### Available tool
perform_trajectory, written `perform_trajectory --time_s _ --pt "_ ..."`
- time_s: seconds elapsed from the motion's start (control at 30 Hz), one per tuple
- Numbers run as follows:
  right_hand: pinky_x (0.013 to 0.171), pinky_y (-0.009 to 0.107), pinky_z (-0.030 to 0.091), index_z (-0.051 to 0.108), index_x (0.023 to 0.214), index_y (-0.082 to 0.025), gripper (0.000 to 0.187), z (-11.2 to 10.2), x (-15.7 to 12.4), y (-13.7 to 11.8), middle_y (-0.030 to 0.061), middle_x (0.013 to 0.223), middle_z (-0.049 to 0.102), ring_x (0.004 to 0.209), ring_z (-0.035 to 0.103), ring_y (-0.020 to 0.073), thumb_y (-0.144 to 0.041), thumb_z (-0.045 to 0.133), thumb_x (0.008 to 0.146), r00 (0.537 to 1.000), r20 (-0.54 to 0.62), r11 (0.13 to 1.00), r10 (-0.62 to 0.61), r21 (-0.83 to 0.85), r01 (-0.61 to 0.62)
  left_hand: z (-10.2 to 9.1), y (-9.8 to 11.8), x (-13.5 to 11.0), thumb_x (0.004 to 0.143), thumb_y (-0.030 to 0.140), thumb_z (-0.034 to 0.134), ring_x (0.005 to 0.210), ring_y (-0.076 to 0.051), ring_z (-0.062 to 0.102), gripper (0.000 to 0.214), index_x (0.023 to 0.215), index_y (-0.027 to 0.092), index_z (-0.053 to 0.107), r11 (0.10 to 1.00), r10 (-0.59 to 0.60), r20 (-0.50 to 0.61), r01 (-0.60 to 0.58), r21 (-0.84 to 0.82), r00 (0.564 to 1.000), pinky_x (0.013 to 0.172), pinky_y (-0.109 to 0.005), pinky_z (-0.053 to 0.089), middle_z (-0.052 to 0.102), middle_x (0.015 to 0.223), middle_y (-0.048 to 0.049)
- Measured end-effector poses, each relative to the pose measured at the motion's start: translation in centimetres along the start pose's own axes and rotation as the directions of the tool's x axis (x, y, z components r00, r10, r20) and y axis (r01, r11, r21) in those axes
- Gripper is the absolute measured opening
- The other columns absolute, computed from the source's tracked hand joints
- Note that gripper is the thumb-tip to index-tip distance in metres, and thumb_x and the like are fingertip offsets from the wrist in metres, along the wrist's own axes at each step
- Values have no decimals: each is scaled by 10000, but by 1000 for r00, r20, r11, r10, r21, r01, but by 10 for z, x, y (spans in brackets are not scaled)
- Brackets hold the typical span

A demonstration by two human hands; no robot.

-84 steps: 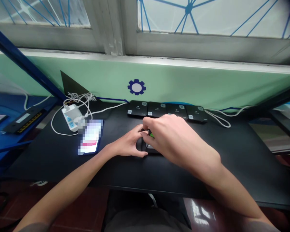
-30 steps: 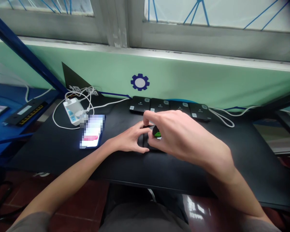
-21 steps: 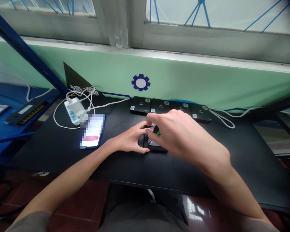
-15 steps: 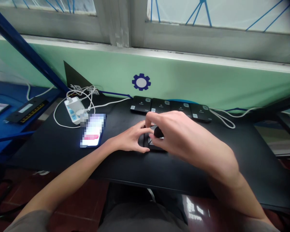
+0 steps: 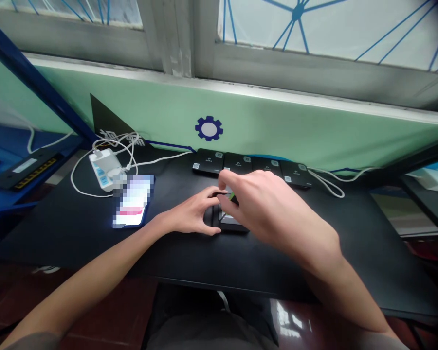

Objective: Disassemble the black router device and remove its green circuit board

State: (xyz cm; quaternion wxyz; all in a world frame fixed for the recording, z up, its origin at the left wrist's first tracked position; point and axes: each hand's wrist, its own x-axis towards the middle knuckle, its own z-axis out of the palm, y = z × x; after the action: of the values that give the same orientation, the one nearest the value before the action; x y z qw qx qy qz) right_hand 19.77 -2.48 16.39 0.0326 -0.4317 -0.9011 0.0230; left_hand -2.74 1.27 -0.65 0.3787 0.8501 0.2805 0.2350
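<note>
A flat black device (image 5: pixel 229 227) with a pale inner face lies on the desk, its upper right part hidden by my right hand. My left hand (image 5: pixel 193 212) spans its left end, thumb at the near corner and fingers at the far side, gripping it by the edges. My right hand (image 5: pixel 273 214) is closed above the device. Its thumb and curled forefinger are round a screwdriver (image 5: pixel 233 197), of which a bit of green handle shows; a thin dark shaft seems to slant down to the pale face.
Several similar black devices (image 5: pixel 209 161) stand in a row along the green wall panel (image 5: pixel 160 107). Left on the black desk (image 5: pixel 182 257) are a lit phone (image 5: pixel 133 201) and a white power strip (image 5: pixel 104 167) with tangled cables. A blue frame bar (image 5: pixel 36 73) slants at the left.
The view has shifted slightly, so the desk things sit a little further left and lower. My right hand has turned a little; green now shows where a black handle end was visible.
</note>
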Motion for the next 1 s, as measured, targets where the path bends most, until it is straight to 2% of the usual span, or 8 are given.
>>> perform_trajectory --time_s 0.1,0.23,0.3,0.4,0.5,0.67,0.8,1.0 --pt "746 360 386 613 1128 -212 98 0 -3 5 36 947 733 816 638 211 -131 579 1085 998 12 993 -57 107 56 1 0 -1 878 388 973 1661 -487 478 724 1538 308 686 1000 -6 -7 6 16 1000 1330 -673 479 469 1804 -159" --pt "782 355 397 590 1058 -221 122 3 -4 6 59 1048 714 916 628 218 -101 575 1070 991 -6 989 -133 71 133 2 0 0 891 357 958 1613 -466 537 637 1476 287 714 1000 15 -19 -15 0 1000 1301 -639 518 544 1735 -164" --pt "737 362 375 597 1036 -218 97 5 -1 3 55 990 704 874 641 225 -162 574 1111 995 -18 995 -100 19 101 2 0 1 891 361 960 1644 -466 501 643 1478 280 712 1000 16 -14 -16 1 1000 1314 -637 507 521 1749 -168" --pt "652 375 297 605 986 -230 189 6 2 -1 29 811 661 716 622 239 -293 574 1162 997 -78 993 -12 -119 3 1 0 1 883 375 969 1669 -460 470 710 1530 290 689 1000 20 -5 -20 2 1000 1352 -638 469 481 1781 -160" --pt "622 373 245 605 945 -238 225 5 3 -3 17 724 631 632 587 238 -302 585 1160 997 -70 985 16 -173 -28 0 0 1 892 384 965 1646 -446 502 723 1549 296 676 1000 27 -3 -27 -4 1000 1357 -613 469 526 1741 -152" --pt "687 366 328 594 1092 -211 59 2 1 1 1 805 676 687 590 202 -156 581 1109 999 -3 999 -49 22 49 0 0 0 877 384 972 1632 -477 508 695 1508 295 696 1000 4 -13 -4 12 1000 1323 -650 493 499 1775 -153" --pt "756 360 374 549 1186 -219 168 6 -5 9 10 960 714 801 607 196 -90 552 1079 990 -51 978 -133 155 140 1 0 0 883 363 961 1596 -458 547 542 1375 279 750 1000 20 -19 -20 2 1000 1300 -644 515 540 1745 -146" --pt "776 363 396 507 1096 -245 138 7 -8 10 13 978 662 833 572 197 -118 559 1096 988 -52 973 -144 173 151 2 0 0 879 386 967 1553 -454 591 509 1324 263 750 1000 20 -30 -19 19 999 1258 -615 559 554 1718 -160"
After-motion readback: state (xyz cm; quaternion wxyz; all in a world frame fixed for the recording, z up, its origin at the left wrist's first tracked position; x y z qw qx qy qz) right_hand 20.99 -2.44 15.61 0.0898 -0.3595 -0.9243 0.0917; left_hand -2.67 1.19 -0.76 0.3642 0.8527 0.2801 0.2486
